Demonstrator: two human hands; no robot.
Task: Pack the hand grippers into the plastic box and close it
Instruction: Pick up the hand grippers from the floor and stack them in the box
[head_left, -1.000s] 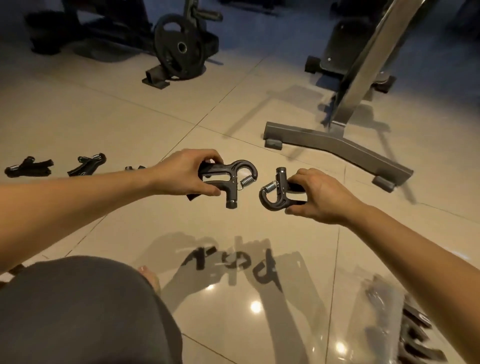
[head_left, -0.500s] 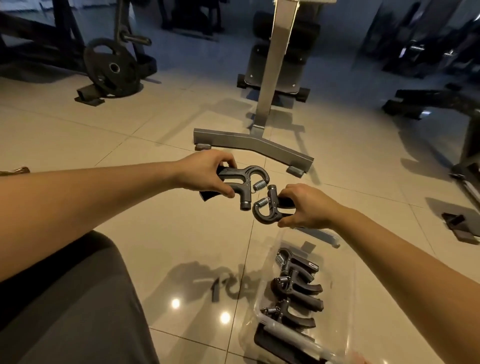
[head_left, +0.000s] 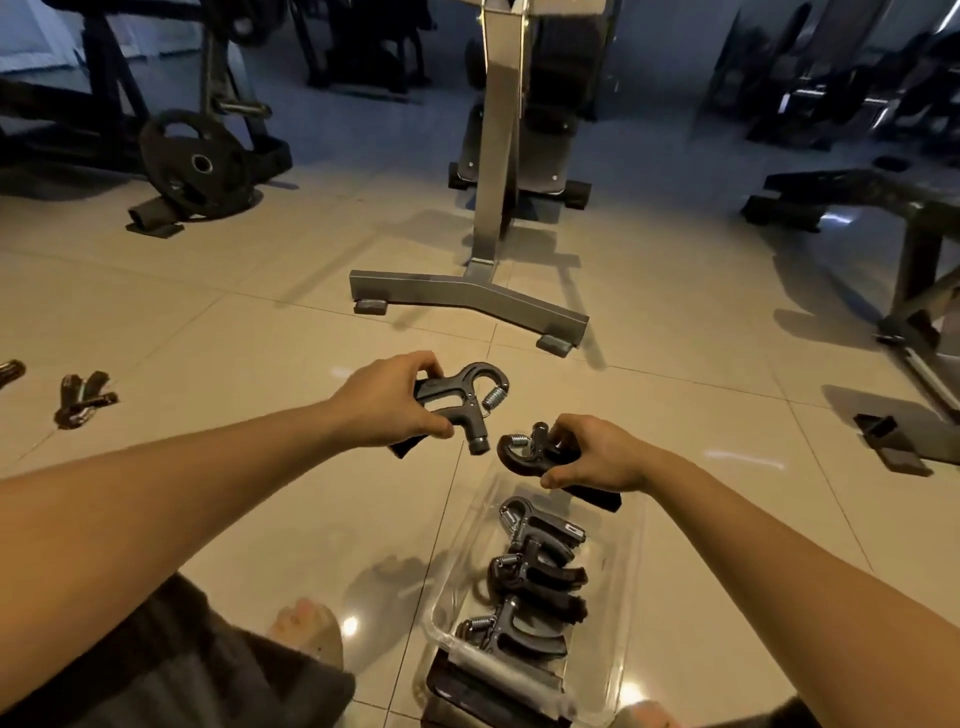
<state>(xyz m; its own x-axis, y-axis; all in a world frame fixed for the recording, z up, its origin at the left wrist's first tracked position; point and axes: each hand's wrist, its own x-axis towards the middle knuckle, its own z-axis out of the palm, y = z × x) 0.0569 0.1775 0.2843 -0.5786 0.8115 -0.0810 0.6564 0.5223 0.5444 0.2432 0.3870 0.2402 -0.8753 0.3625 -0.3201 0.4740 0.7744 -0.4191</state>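
Loose hand gripper (head_left: 83, 399) on the floor, well left of plastic box (head_left: 608, 623). Left hand (head_left: 387, 402) curled round first hand gripper (head_left: 462, 400), in air just beyond box's far-left corner. Right hand (head_left: 597, 452) pinches second hand gripper (head_left: 524, 457) above box's far end. Three packed hand grippers (head_left: 535, 577) lie inside the open-topped box.

Dark grey with shiny silver springs: the hand gripper on the left (head_left: 453, 399), the hand gripper on the right (head_left: 519, 460), and the hand grippers (head_left: 535, 574) in the see-through plastic box (head_left: 631, 551). Cream floor tiles (head_left: 208, 332) with thin dark lines in a grid. Black weight plate (head_left: 192, 163) far left, silver-grey stand (head_left: 467, 293) far in the middle, dark grey shorts (head_left: 182, 675) near left.
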